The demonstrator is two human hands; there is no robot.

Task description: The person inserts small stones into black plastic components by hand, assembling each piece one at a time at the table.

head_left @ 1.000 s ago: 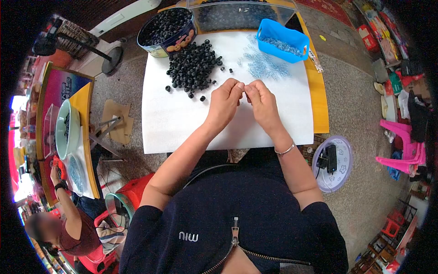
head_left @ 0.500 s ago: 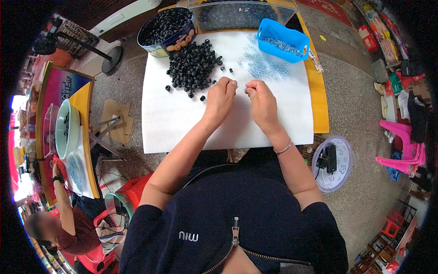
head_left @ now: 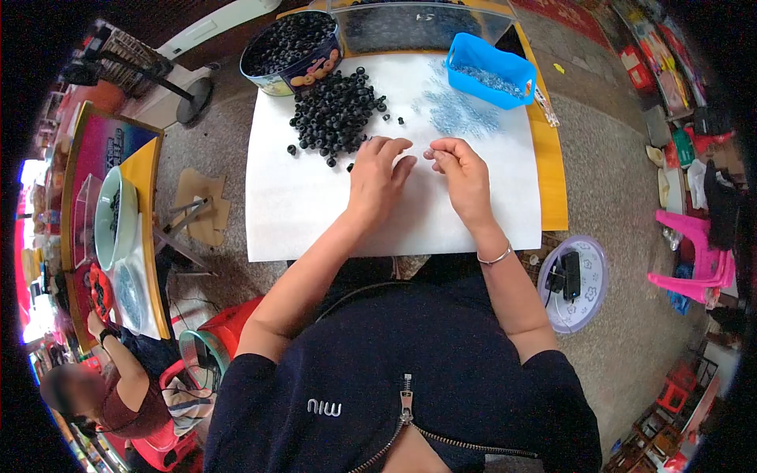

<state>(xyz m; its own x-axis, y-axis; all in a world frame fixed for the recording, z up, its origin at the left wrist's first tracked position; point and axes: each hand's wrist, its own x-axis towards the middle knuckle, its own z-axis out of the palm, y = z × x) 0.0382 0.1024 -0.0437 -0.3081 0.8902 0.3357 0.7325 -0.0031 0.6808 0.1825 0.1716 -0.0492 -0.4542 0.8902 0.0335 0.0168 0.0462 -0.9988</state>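
Observation:
Above the white sheet (head_left: 315, 221), my left hand (head_left: 378, 180) has its thumb and index finger parted, with nothing visible between them. A short gap to the right, my right hand (head_left: 467, 177) pinches thumb against index finger; whatever is in the pinch is too small to name. A pile of small black ring-like pieces (head_left: 335, 114) lies just beyond my left hand, a few of them loose at its edge. Farther out from my right hand are scattered tiny clear bluish pieces (head_left: 461, 114). More of these fill part of a blue plastic basket (head_left: 490, 88).
A round tin (head_left: 276, 83) of black pieces stands at the back left, beside a clear box (head_left: 418, 31). Right of the table, a purple-white basin (head_left: 587, 315) holds black devices. At left, a seated person (head_left: 130, 386) works at another table with a pale green bowl (head_left: 106, 236).
My left thumb and index finger have come apart from their pinch. My right hand has shifted slightly right, still pinching. The seated person's hand has drawn back a little.

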